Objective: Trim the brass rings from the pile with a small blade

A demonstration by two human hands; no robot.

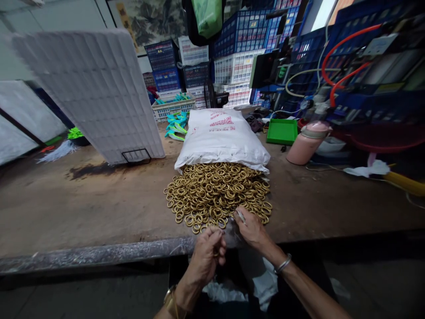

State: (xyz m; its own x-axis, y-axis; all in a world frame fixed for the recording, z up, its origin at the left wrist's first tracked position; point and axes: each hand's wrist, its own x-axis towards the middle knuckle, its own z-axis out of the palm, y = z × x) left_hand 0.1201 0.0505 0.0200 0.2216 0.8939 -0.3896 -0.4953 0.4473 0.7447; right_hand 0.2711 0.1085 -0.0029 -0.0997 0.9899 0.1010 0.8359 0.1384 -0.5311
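A heap of gold-coloured metal rings (215,190) spills from the mouth of a white woven sack (226,137) that lies on the table. My left hand (206,253) is closed at the table's front edge, just nearer than the heap. A bit of a gold ring shows under its curled fingers, mostly hidden. At the heap's near right edge, my right hand (252,228) is closed on a small, thin, pale object (241,216); its kind is too small to make out. The fingertips of the two hands are a short way apart.
A tall grey ribbed panel (99,88) stands to the left on the brown table (133,208). Right of the sack are a green tray (282,131) and a pink bottle (307,144). Stacked crates (235,68) rise behind. Red hoses (332,53) hang at right.
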